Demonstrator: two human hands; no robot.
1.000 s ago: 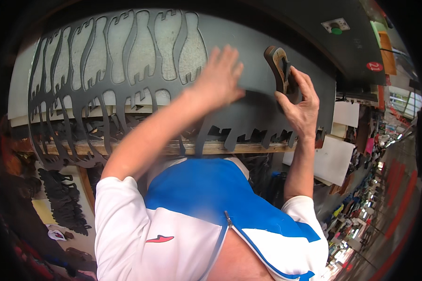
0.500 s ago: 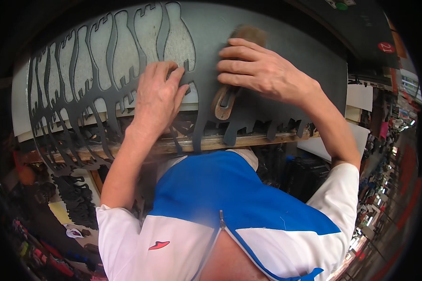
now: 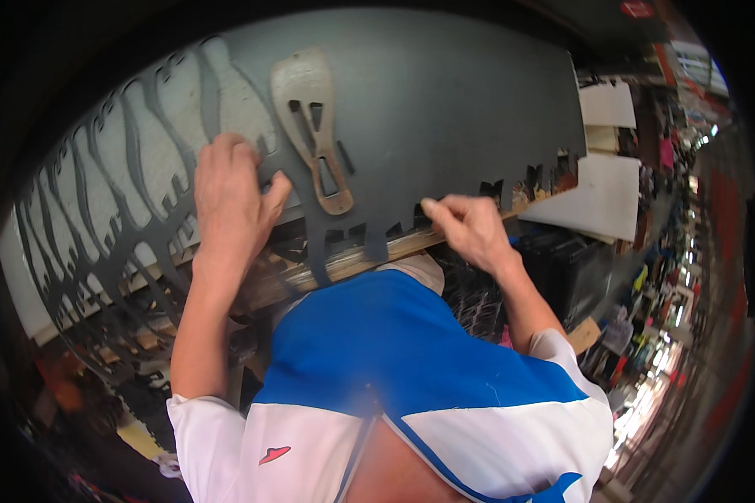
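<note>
A dark grey sheet (image 3: 445,117) lies in front of me, with a row of long cut-out shapes on its left. On its surface rests a flat metal cutting die (image 3: 304,80), worn brown at its narrow end and pierced by dark openings. My left hand (image 3: 226,197) is over the cut-out part, left of the die, fingers bent down and thumb apart. At the sheet's notched near edge is my right hand (image 3: 476,230), fingers curled under and thumb pointing left; what it holds, if anything, is hidden. Neither hand touches the die.
A wooden edge (image 3: 407,245) runs along the near side, below hanging strips of cut sheet (image 3: 134,251). White boards (image 3: 600,197) stand to the right. A dark overhead part of a machine (image 3: 621,38) is at the upper right.
My right hand has let go of the die and come down to the sheet's near edge. The die now lies flat, closer to my left hand. The whole view has shifted.
</note>
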